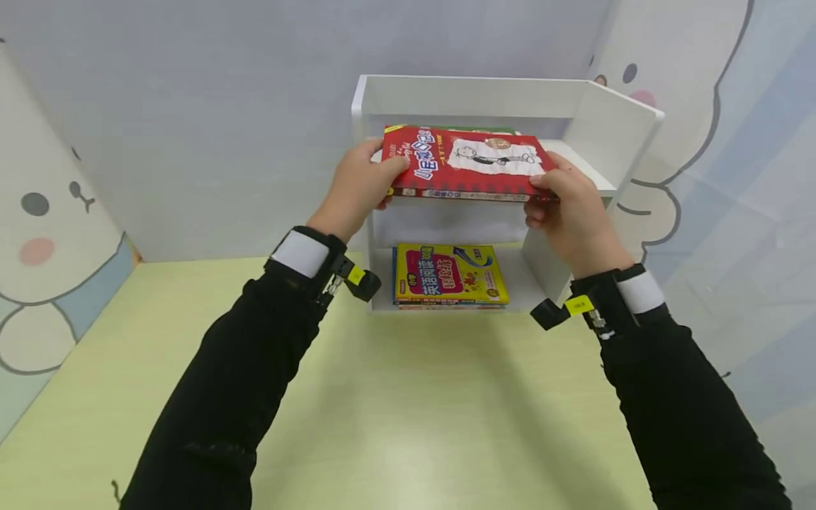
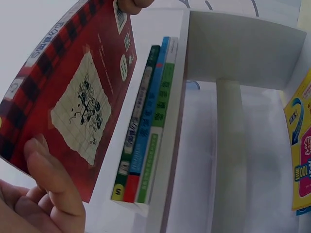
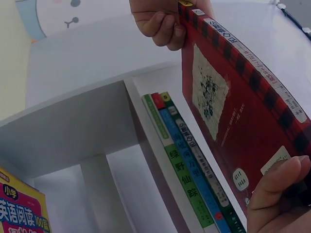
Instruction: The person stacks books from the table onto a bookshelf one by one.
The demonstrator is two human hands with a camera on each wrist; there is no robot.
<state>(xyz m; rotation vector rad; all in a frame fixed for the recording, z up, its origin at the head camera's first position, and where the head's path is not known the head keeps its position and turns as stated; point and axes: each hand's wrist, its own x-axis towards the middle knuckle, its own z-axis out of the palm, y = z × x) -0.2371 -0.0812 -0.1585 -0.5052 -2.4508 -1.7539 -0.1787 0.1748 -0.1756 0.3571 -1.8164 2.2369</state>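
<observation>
A red paperback book (image 1: 468, 164) with a cartoon figure on its cover is held level at the upper shelf of a white bookshelf (image 1: 472, 95). My left hand (image 1: 358, 185) grips its left end, thumb on the cover and fingers beneath. At the opposite end, my right hand (image 1: 576, 216) pinches the book the same way. Under it, apart from it, several books (image 2: 146, 121) lie stacked on the upper shelf, with green, blue and white spines in both wrist views. The red book's back cover (image 3: 214, 97) faces that stack.
On the bottom shelf lies a stack topped by a yellow book (image 1: 449, 275). The bookshelf's right side panel (image 1: 615, 134) rises beside my right hand. Pale yellow-green tabletop (image 1: 408, 411) extends in front, and cartoon-printed walls (image 1: 57, 212) stand around.
</observation>
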